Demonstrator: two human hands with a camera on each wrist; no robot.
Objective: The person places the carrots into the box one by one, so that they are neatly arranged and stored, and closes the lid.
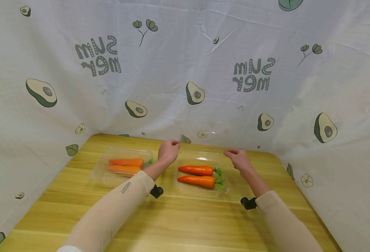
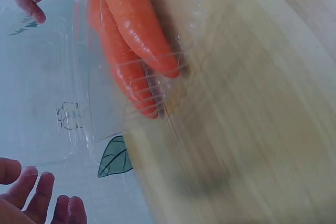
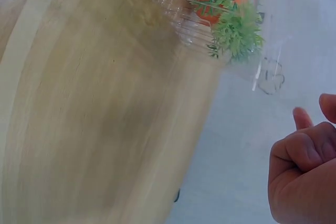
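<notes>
In the head view, an opened clear plastic clamshell box [image 1: 185,190] holds two orange carrots [image 1: 197,180] with green tops [image 1: 219,183]. Its transparent lid [image 2: 37,108] is raised at the back, its outline faint. My left hand [image 1: 168,151] is beside the lid's left edge; the left wrist view shows its fingers loosely bent and spread, gripping nothing visible. My right hand [image 1: 240,160] is off the lid's right edge. In the right wrist view its fingers [image 3: 299,150] are partly curled, with a gap between thumb and index finger and nothing visible in it.
A second clear clamshell box [image 1: 112,152] with two carrots [image 1: 126,162] stands on the left, partly behind my left forearm. The wooden table [image 1: 185,224] ends at a white printed curtain [image 1: 172,70] along the back and sides.
</notes>
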